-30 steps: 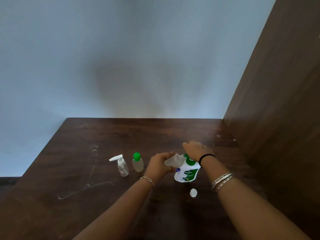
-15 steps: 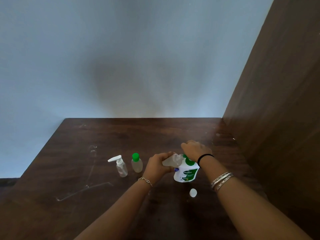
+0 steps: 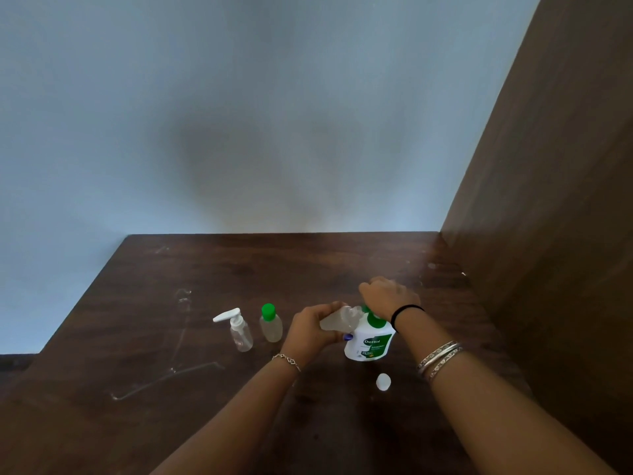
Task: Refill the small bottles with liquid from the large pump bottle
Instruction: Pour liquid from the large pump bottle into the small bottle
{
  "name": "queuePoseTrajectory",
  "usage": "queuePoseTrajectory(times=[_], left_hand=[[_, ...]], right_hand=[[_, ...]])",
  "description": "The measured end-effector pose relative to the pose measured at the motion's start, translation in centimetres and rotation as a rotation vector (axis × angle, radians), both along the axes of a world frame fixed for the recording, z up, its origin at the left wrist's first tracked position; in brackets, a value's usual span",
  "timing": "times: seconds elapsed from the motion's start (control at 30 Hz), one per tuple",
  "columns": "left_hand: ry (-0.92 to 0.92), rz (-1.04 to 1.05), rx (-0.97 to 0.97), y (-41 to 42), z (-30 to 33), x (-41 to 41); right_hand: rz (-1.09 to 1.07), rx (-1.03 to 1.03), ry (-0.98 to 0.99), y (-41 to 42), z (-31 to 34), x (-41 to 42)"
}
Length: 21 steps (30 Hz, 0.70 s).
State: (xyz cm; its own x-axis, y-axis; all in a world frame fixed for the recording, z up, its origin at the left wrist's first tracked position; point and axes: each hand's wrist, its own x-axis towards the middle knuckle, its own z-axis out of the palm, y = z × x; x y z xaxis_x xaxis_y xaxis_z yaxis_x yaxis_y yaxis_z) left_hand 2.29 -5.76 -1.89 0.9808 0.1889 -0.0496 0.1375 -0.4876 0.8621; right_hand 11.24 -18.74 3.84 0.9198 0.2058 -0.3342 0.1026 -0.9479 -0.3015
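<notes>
While the large pump bottle [image 3: 369,341] is standing upright on the dark wooden surface [image 3: 144,337], right of centre, the right hand [image 3: 388,298] is resting on top of its green pump head, covering it; how the fingers are lying over the pump cannot be told from here. The left hand [image 3: 310,329] is curling its grip around a small clear bottle [image 3: 339,320], holding it tilted on its side with its open end pointing right, just beside the top of the pump bottle. Whether the two bottles are touching is not clear.

A small white cap [image 3: 383,382] is lying on the surface near the person, just in front of the pump bottle and apart from it. To the left, two more small bottles are standing upright close together: a green-capped bottle [image 3: 270,323] and, left of it, a clear bottle with a white pump top [image 3: 238,329], its nozzle pointing left. Both are sitting well apart from the hands.

A thin chain bracelet is circling the left wrist, and metal bangles and a black band are sitting on the right forearm. A brown panel [image 3: 548,200] is rising along the right edge of the surface, and a pale wall [image 3: 239,114] is standing at the far side.
</notes>
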Motion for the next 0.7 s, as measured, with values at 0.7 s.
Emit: queuePoseTrajectory(times=[0.7], left_hand=[[-0.012,-0.026,0.005,-0.08,0.6,-0.12]], right_hand=[[0.013,-0.016,-0.018,0.03,-0.17,0.11]])
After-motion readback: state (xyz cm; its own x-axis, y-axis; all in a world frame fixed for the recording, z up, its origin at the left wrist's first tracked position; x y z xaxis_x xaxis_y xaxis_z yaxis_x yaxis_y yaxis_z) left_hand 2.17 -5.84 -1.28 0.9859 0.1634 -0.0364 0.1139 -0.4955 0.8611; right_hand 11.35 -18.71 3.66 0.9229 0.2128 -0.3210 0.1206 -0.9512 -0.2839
